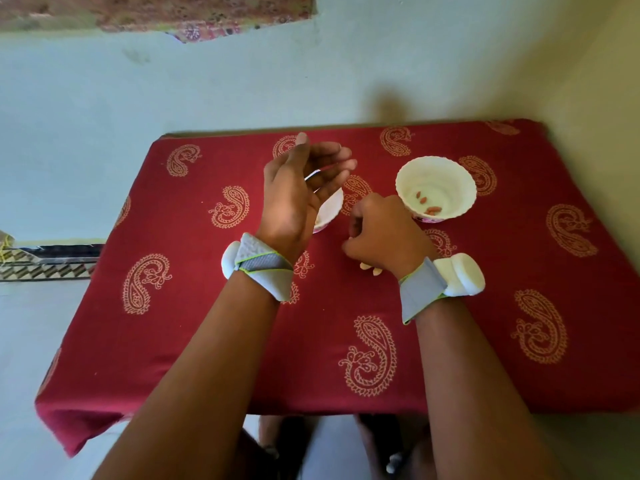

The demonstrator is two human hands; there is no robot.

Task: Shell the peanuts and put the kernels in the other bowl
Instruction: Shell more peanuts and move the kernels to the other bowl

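Note:
Two white bowls stand on a red paisley cloth. The right bowl holds several reddish kernels. The left bowl is mostly hidden behind my left hand, which hovers above it with fingers spread and palm turned right, nothing visible in it. My right hand rests low between the bowls, fingers curled under; what it holds is hidden. Pale shell pieces lie on the cloth just below my right wrist.
The small table stands against a pale wall at the back and a yellowish wall on the right. Its front edge is near my legs. Both wrists wear grey straps with white devices. Floor with a patterned mat edge lies to the left.

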